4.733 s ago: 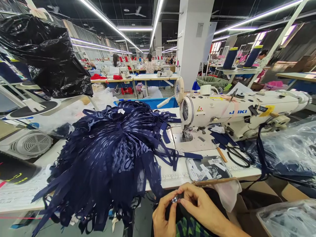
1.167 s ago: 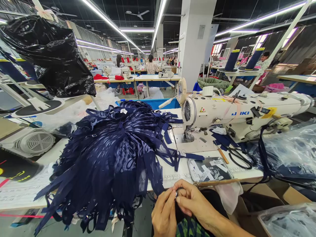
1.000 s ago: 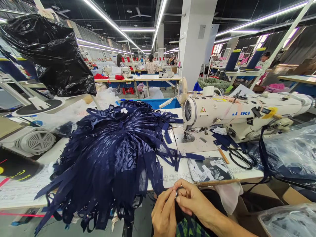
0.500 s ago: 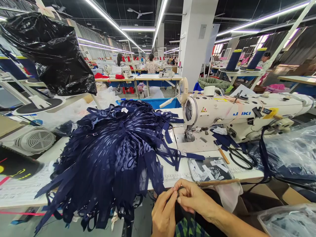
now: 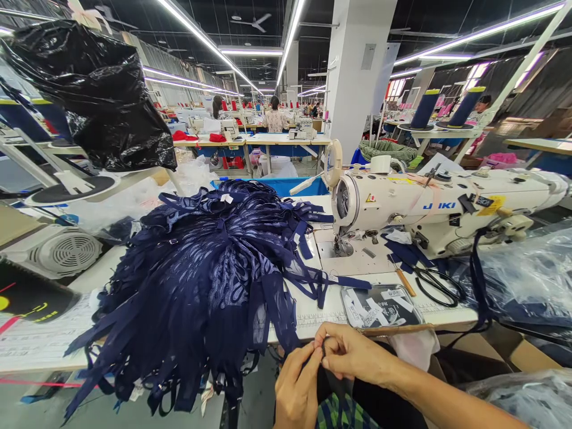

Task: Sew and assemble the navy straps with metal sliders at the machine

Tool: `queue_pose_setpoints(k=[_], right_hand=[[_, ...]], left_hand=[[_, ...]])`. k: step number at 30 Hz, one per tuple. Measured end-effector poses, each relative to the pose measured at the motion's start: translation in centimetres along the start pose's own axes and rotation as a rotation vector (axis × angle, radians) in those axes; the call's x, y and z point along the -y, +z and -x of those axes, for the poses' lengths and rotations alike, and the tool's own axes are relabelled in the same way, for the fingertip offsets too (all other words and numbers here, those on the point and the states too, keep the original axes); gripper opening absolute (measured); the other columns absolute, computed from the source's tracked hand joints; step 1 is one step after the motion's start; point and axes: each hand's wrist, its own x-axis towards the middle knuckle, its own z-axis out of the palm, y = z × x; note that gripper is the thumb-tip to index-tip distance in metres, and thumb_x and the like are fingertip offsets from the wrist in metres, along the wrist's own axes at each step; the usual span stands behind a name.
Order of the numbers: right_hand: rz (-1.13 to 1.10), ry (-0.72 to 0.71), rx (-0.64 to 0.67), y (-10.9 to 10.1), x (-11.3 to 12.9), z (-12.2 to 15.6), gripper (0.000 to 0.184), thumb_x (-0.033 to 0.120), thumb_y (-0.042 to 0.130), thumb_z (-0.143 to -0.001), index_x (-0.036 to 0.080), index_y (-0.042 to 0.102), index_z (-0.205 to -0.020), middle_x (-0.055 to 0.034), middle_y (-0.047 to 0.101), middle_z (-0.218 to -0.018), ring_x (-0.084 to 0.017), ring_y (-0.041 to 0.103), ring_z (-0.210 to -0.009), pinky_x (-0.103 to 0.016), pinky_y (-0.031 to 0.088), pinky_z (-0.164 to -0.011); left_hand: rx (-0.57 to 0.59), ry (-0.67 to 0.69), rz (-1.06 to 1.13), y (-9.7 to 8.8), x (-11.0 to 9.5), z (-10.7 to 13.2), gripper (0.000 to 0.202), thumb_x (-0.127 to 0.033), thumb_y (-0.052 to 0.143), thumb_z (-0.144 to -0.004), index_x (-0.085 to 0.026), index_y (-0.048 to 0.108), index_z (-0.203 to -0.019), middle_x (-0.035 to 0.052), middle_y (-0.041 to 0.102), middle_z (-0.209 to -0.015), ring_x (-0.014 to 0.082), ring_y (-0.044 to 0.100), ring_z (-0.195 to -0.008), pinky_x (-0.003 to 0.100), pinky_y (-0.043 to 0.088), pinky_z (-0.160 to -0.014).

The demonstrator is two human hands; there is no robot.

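My left hand (image 5: pixel 297 390) and my right hand (image 5: pixel 348 354) meet just below the front edge of the sewing table (image 5: pixel 313 313). Both are pinched on a narrow dark strap (image 5: pixel 331 381) that hangs down toward my lap. What sits between the fingertips is hidden. A large heap of navy lace garments with straps (image 5: pixel 201 280) lies on the table to the left of my hands. A white Juki sewing machine (image 5: pixel 438 205) stands behind and to the right.
Black scissors (image 5: pixel 431 283) and a dark tray of small labels (image 5: pixel 378 305) lie on the table near the machine. A black plastic bag (image 5: pixel 89 95) hangs at the upper left. Clear plastic bags (image 5: pixel 522 280) are on the right. Other people sit at far tables.
A small silver piece that showed between my fingertips earlier is now hidden. My right hand has shifted slightly up and left; the left stays below it.
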Motion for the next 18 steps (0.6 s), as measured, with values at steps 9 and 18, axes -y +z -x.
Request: queue_pose_setpoints(k=[9, 18], right_hand=[[0.070, 0.013, 0.030, -0.4, 0.2, 0.1, 0.020, 0.009, 0.044, -0.065, 0.018, 0.046, -0.083, 0.0104, 0.045, -0.048, -0.004, 0.034, -0.038, -0.015, 0.027, -0.037], [0.035, -0.161, -0.134, -1.5, 1.7, 1.1, 0.022, 0.032, 0.044, -0.081, 0.013, 0.054, -0.077, 0.0082, 0.040, -0.041, -0.003, 0.028, -0.034, -0.017, 0.020, -0.036]], left_hand=[[0.028, -0.042, 0.044, -0.2, -0.1, -0.2, 0.038, -0.001, 0.048, -0.076, -0.016, 0.055, -0.110, 0.0105, 0.064, -0.094, 0.0161, 0.062, -0.086, 0.024, 0.053, -0.073], [-0.088, -0.885, 0.835, 0.3, -2.4, -1.1, 0.017, -0.026, 0.064, -0.070, -0.018, 0.066, -0.084, 0.0019, 0.065, -0.065, 0.0124, 0.061, -0.056, 0.022, 0.050, -0.060]])
